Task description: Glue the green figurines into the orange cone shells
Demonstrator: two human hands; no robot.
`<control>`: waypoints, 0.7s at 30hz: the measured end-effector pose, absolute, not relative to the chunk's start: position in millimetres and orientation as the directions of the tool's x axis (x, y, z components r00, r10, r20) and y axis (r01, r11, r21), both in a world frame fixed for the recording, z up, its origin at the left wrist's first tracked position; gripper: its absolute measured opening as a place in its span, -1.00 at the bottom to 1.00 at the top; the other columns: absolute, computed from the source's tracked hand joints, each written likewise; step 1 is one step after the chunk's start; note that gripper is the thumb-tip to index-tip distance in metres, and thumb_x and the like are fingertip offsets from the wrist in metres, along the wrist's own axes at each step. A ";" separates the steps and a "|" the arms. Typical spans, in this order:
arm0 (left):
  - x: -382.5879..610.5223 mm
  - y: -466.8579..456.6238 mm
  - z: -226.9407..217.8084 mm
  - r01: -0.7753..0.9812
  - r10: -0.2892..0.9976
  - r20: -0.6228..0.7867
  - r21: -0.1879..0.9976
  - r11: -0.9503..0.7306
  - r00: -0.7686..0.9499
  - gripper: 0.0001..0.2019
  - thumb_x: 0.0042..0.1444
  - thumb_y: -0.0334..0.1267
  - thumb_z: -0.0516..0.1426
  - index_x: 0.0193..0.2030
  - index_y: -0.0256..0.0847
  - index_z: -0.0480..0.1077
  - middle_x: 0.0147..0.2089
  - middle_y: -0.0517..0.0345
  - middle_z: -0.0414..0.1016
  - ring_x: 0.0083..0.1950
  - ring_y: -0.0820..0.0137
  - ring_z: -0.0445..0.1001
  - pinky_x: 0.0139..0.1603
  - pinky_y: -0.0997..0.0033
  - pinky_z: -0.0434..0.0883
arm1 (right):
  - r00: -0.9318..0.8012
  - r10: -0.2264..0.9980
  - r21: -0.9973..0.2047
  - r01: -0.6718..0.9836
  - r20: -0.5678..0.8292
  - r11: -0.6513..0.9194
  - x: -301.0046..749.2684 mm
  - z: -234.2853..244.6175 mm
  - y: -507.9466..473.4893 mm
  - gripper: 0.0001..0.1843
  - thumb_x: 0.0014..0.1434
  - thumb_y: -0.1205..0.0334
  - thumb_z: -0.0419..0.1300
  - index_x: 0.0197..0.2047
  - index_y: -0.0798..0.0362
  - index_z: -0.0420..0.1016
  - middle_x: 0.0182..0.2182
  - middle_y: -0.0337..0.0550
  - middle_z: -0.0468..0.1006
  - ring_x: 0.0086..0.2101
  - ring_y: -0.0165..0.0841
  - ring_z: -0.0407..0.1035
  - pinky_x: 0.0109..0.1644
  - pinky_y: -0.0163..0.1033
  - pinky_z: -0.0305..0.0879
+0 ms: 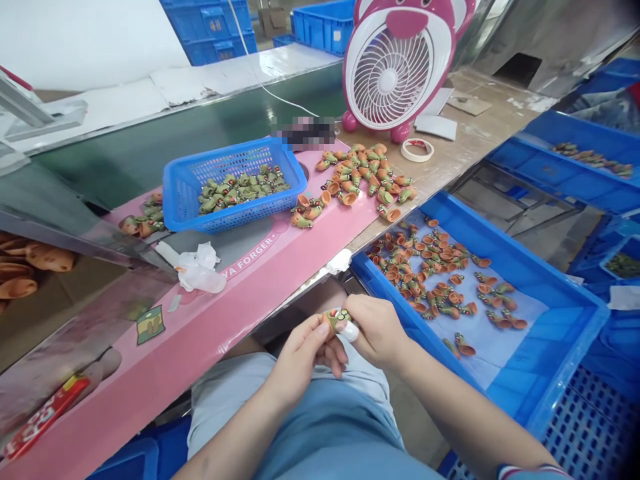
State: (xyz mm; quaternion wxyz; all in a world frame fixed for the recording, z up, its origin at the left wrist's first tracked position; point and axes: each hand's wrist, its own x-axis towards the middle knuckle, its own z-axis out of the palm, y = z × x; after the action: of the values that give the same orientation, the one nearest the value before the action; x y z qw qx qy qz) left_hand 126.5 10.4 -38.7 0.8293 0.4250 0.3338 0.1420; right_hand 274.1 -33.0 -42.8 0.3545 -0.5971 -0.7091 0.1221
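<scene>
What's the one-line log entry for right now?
left hand: holding small green-and-orange figurine | right hand: holding same figurine | blue perforated plastic basket: small green pieces inside

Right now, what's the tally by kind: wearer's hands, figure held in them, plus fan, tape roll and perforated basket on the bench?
Hands: 2, left hand and right hand
Held figure: 1
Pink-and-white fan: 1
Tape roll: 1
Perforated blue basket: 1
Total: 6
</scene>
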 end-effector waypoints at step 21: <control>124.5 7.7 -37.0 0.074 0.531 -0.373 0.863 0.500 0.761 -0.72 0.17 -0.08 -0.10 -0.46 -0.21 0.12 -0.58 0.26 0.40 -0.66 0.56 0.29 -0.34 0.38 0.33 | -0.056 0.932 -0.629 0.723 0.358 0.286 273.7 -40.6 -31.6 -0.61 0.23 0.08 -0.26 -0.54 0.06 0.07 -0.63 -0.29 0.15 -0.58 -0.49 0.02 -0.48 -0.33 -0.05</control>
State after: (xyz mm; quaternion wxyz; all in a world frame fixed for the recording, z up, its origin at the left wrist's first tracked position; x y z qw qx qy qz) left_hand 124.5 7.7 -37.0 0.8067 0.4793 0.3153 0.1416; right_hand 273.7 -31.6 -40.6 0.3674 -0.5804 -0.7127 0.1423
